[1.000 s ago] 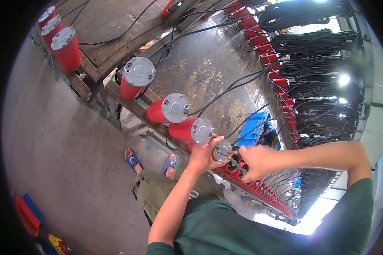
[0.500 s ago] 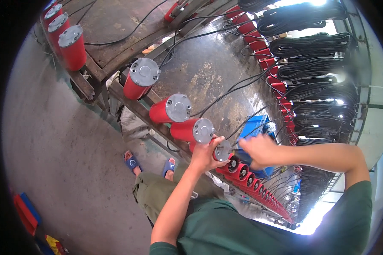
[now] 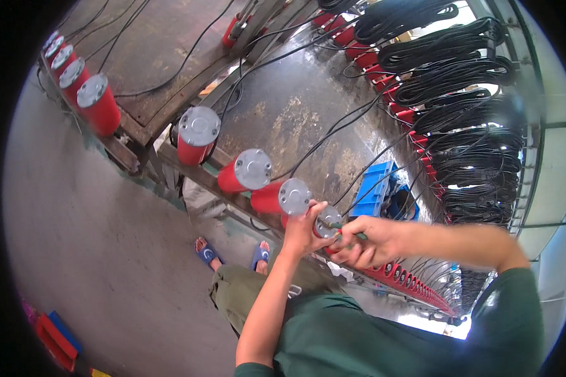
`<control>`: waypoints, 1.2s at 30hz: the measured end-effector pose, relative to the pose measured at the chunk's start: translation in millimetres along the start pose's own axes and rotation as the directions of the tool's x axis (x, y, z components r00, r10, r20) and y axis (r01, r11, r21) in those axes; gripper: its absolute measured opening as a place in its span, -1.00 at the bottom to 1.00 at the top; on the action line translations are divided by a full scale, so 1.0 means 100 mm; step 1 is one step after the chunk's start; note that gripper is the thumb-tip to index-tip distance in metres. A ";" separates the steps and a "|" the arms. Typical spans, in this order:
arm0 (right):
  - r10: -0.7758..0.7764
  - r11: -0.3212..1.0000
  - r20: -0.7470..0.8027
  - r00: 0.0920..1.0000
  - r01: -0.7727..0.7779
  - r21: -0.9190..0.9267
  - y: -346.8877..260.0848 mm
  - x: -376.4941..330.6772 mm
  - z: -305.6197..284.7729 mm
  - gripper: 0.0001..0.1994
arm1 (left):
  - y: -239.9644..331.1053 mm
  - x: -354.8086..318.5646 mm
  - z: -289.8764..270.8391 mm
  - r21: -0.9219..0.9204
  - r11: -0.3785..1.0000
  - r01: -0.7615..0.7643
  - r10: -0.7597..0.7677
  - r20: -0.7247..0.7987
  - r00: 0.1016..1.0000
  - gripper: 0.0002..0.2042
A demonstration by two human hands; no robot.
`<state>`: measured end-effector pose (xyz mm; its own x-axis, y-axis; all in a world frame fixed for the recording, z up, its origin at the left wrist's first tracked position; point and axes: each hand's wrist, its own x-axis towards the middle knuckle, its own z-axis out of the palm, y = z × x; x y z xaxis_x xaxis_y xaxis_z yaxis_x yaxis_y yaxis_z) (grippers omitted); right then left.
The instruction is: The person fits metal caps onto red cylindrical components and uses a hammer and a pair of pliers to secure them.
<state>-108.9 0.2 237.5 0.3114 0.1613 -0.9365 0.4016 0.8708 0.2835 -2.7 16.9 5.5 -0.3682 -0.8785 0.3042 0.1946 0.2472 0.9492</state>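
My left hand [image 3: 303, 234] is wrapped round a red cylinder whose round grey cap [image 3: 327, 220] faces up. Thumb and forefinger press against either side of that cap. Close on its right, my right hand [image 3: 370, 242] is closed on a slim green-handled tool, which looks like a screwdriver [image 3: 361, 236]. The tool's front end lies at the cap's edge, partly hidden by my fingers. Just beyond my left hand stands another capped red cylinder [image 3: 294, 196], with two more, a nearer [image 3: 253, 169] and a farther one [image 3: 199, 127], along the bench edge.
Uncapped red cylinders [image 3: 404, 276] run in a row to the lower right. Behind my right hand a blue crate [image 3: 374, 188] sits on the worn metal bench top [image 3: 283, 110]. Black cables cross it toward hanging cable coils [image 3: 446, 56]. More capped cylinders [image 3: 100, 107] stand at far left.
My right hand has come down and left from beside the blue crate to the cap my left hand holds. My left hand keeps its grip. The view has shifted slightly.
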 end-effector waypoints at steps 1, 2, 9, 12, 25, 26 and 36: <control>-0.128 0.988 -0.027 0.991 0.130 0.079 0.14 0.03 0.21 -0.71 | -0.03 0.00 -0.03 0.012 1.000 -0.008 0.008 0.014 1.000 -0.13; -0.150 0.977 0.078 0.986 0.136 0.162 0.20 0.05 0.09 -0.69 | -0.03 0.00 -0.02 0.003 1.000 -0.004 0.004 0.010 1.000 -0.12; -0.530 0.848 0.220 0.819 0.517 0.122 0.84 -0.27 -1.46 -0.64 | 0.42 0.03 0.13 0.319 0.945 0.076 -0.077 -0.009 0.997 -0.05; -0.750 0.594 -0.065 0.658 0.714 0.370 1.04 -0.21 -2.36 -0.68 | 1.23 -0.07 0.27 0.275 0.960 0.045 0.012 -0.204 0.979 -0.27; -0.536 0.514 -0.629 -0.563 0.373 -0.772 0.41 0.87 -5.20 -0.03 | 3.82 0.19 2.61 -0.949 -0.058 -0.309 0.624 -0.276 0.731 -0.56; -0.594 0.454 -0.550 -0.587 0.320 -0.832 0.45 0.74 -5.02 -0.05 | 3.82 0.19 2.77 -0.969 0.022 -0.244 0.636 -0.175 0.752 -0.62; -0.838 -0.180 0.320 -0.442 -0.330 -0.927 -0.33 0.56 -4.91 -0.86 | 4.02 -0.01 3.87 -0.973 0.222 -0.060 0.588 0.084 0.805 -0.70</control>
<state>-527.6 208.1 73.9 -0.1985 -0.9496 0.2425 -0.9731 0.2204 0.0665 -276.1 275.7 417.5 -0.2588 -0.5272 0.8094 0.9502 -0.2898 0.1151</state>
